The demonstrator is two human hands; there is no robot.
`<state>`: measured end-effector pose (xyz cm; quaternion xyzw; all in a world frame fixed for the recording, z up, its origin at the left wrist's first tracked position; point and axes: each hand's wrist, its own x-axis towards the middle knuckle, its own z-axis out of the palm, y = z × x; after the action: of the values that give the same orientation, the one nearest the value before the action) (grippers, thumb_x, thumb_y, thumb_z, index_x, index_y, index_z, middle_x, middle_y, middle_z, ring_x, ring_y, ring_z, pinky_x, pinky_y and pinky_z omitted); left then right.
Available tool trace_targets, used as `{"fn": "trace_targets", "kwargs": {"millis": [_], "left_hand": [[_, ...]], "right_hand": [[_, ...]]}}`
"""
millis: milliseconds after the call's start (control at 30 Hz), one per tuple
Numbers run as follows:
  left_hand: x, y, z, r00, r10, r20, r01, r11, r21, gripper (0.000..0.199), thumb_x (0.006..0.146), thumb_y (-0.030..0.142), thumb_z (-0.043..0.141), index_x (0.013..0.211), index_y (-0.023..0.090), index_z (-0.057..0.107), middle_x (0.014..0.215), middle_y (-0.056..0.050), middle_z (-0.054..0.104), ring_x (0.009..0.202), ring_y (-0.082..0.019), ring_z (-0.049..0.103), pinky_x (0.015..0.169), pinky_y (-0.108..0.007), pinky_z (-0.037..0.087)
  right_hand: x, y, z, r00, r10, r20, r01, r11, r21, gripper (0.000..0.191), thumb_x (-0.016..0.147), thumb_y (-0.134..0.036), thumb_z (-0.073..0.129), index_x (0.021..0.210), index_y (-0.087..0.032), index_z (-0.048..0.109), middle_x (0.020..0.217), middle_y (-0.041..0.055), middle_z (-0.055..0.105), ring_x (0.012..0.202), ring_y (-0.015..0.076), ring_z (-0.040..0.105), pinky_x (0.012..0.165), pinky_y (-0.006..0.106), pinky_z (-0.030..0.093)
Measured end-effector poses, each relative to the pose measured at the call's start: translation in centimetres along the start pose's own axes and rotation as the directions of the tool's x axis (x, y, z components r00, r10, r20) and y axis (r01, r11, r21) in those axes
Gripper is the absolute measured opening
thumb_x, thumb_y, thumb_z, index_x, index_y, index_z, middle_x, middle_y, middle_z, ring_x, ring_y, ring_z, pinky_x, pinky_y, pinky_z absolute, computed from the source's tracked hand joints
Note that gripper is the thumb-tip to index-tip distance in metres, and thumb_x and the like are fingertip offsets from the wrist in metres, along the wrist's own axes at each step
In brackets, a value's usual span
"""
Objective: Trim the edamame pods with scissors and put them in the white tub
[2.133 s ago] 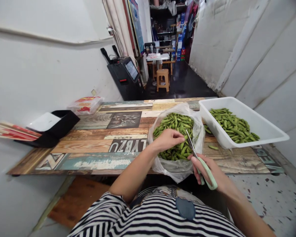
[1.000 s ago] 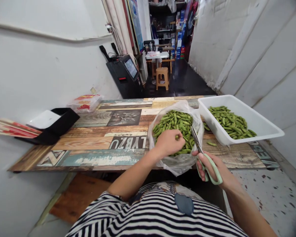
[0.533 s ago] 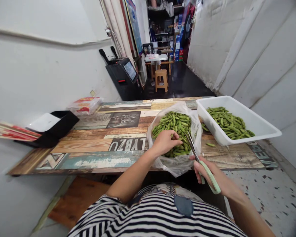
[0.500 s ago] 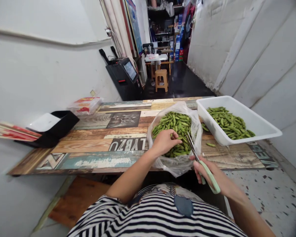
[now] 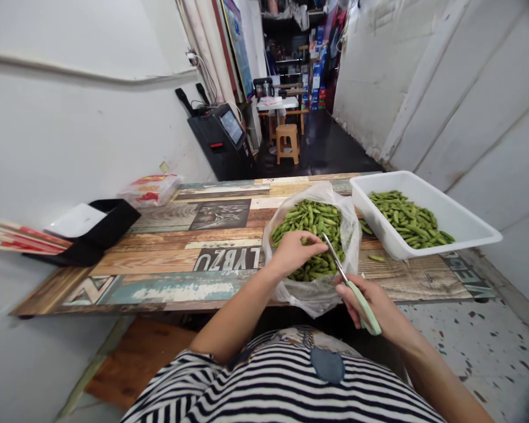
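Green scissors (image 5: 362, 306) are in my right hand (image 5: 372, 302), their blades nearly together and pointing up and left over the bag. The blade tips are close by the fingertips of my left hand (image 5: 296, 251). That hand is over the pods with thumb and fingers pinched. Whatever is between those fingertips is too small to make out. Beneath both hands, a clear plastic bag (image 5: 355, 220) stands open, filled with green edamame pods (image 5: 311, 214). To its right, a white plastic tub (image 5: 471, 232) holds more edamame pods (image 5: 408, 217).
A few loose pods (image 5: 376, 257) lie on the wood-patterned table (image 5: 158, 258) between bag and tub. At the left are a black holder (image 5: 114, 220) with skewer-like sticks and a plastic package (image 5: 150, 189). A black touchscreen machine (image 5: 223, 138) stands beyond the table.
The scissors have closed and swung left, bringing their tips to my left fingertips. My right hand has shifted slightly left; my left hand has barely moved.
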<state>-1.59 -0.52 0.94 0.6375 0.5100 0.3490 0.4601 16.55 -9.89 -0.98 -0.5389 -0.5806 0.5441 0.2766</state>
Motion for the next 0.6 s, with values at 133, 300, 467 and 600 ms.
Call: {"fn": "trace_targets", "kwargs": {"millis": [133,300,467,600], "left_hand": [[0.2,0.5,-0.2,0.986,-0.159,0.059,0.169,0.903,-0.396,0.020,0.075,0.031,0.067,0.078,0.012,0.062,0.062,0.002,0.060,0.042,-0.003,0.042,0.044,-0.018,0.028],[-0.1,1.0,0.4,0.975,-0.191,0.113,0.221,0.790,-0.572,0.016,0.074,0.022,0.068,0.075,0.009,0.058,0.061,-0.003,0.063,0.041,-0.002,0.046,0.038,-0.016,0.020],[-0.6,1.1,1.2,0.979,-0.185,0.083,0.196,0.763,-0.616,0.016,0.074,0.018,0.067,0.072,0.009,0.055,0.062,-0.005,0.065,0.040,-0.003,0.049,0.037,-0.015,0.018],[-1.0,0.9,1.9,0.982,-0.189,0.014,0.155,0.760,-0.631,0.019,0.073,0.019,0.068,0.071,0.011,0.052,0.064,-0.006,0.068,0.041,-0.004,0.051,0.037,-0.015,0.019]], "right_hand": [[0.1,0.1,0.1,0.999,-0.036,0.023,0.033,0.991,0.128,0.049,0.088,-0.061,0.041,0.105,-0.016,0.052,0.061,-0.0046,0.052,0.047,0.0121,0.052,0.048,0.026,0.045],[-0.1,-0.1,0.5,0.999,-0.032,0.041,0.025,0.987,0.157,0.050,0.087,-0.064,0.042,0.103,-0.017,0.050,0.065,-0.0043,0.050,0.048,0.0119,0.051,0.051,0.027,0.045],[0.3,0.1,0.7,0.999,-0.042,0.020,0.039,0.988,0.150,0.048,0.088,-0.064,0.038,0.088,-0.018,0.051,0.058,-0.0043,0.050,0.045,0.0119,0.052,0.049,0.026,0.044],[0.4,0.2,0.7,0.999,-0.044,-0.001,0.043,0.986,0.160,0.049,0.088,-0.065,0.038,0.082,-0.019,0.051,0.057,-0.0035,0.052,0.044,0.0120,0.053,0.048,0.026,0.044]]}}
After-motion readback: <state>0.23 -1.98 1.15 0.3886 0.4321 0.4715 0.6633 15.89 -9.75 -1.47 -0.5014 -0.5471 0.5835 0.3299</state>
